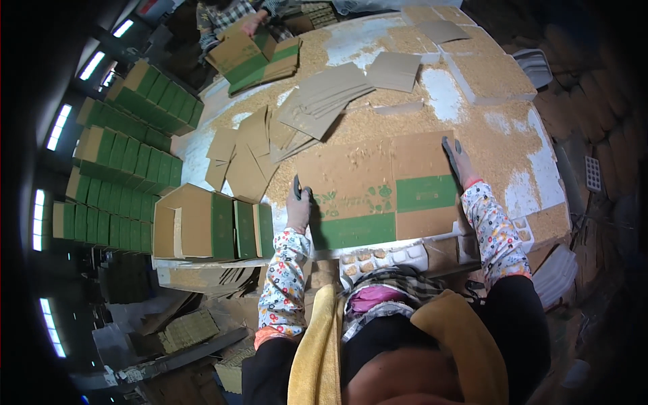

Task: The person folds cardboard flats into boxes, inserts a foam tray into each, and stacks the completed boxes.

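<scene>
A flattened brown cardboard box (358,162) with green printed panels lies in front of me on the table, with wood-coloured shavings scattered over it. At its left edge, my left hand (298,206) in a grey glove is closed on the cardboard. My right hand (461,164), gloved too, grips the opposite edge near the far right corner. Flowered sleeves cover both forearms. Close to my body, a white moulded tray (398,256) with several filled pockets shows beyond the near edge of the box.
Loose grey-brown cardboard sheets (320,98) lie beyond the box. An open box (185,223) stands at left, before stacked green-and-brown boxes (125,162). Shavings (493,74) cover much of the white table. At far left, another person's hand (253,23) holds a box (260,61).
</scene>
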`<state>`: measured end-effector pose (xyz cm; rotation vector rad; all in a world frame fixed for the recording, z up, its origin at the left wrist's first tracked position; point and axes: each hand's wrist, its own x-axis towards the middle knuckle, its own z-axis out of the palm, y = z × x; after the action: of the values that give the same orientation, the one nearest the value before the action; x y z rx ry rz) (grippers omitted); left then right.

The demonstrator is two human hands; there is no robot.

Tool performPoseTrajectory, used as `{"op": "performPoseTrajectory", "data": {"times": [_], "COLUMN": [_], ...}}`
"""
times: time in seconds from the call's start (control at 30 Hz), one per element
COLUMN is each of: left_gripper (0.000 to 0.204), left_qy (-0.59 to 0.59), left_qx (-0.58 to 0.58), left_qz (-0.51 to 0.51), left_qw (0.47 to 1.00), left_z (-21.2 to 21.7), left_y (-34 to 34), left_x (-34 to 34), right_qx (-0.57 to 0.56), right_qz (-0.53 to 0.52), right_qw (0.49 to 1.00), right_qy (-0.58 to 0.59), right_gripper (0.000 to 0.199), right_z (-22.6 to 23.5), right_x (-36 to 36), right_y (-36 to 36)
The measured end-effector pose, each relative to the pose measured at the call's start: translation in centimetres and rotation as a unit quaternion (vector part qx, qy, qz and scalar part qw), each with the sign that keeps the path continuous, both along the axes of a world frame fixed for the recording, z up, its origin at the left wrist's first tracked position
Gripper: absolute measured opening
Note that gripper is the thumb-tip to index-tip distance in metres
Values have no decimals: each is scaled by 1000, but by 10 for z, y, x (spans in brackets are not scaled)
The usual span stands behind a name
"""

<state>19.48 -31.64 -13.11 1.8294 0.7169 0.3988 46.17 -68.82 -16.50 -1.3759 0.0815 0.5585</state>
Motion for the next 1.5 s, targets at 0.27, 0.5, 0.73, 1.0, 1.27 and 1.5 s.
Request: {"op": "performPoseTrajectory", "data": {"times": [0.27,0.5,0.73,1.0,1.27,1.5], "left_gripper": [70,37,17,34,71,110], "left_qy": [-211,-142,-124,194,166,83], "left_qx": [-63,-124,-12,329,14,1], "left_qz": [55,7,15,-174,-651,-154], "left_qw": [974,982,992,908,741,984], "left_z": [79,18,56,131,107,26], "left_y": [-29,113,47,1,-115,-62], "left_x": [-2,0,11,0,-18,-18], "right_qx": [1,-106,47,-48,-538,-270], "right_qz": [-153,-113,-188,-50,132,475], "right_qw": [976,873,962,978,724,805], "right_qy": [-156,-463,-192,-195,-412,-232], "right_gripper": [68,31,41,44,111,68], "right_z": [56,114,67,107,47,167], "right_x": [-22,-144,-63,-69,-91,-27], "right_y": [8,70,25,52,84,64]}}
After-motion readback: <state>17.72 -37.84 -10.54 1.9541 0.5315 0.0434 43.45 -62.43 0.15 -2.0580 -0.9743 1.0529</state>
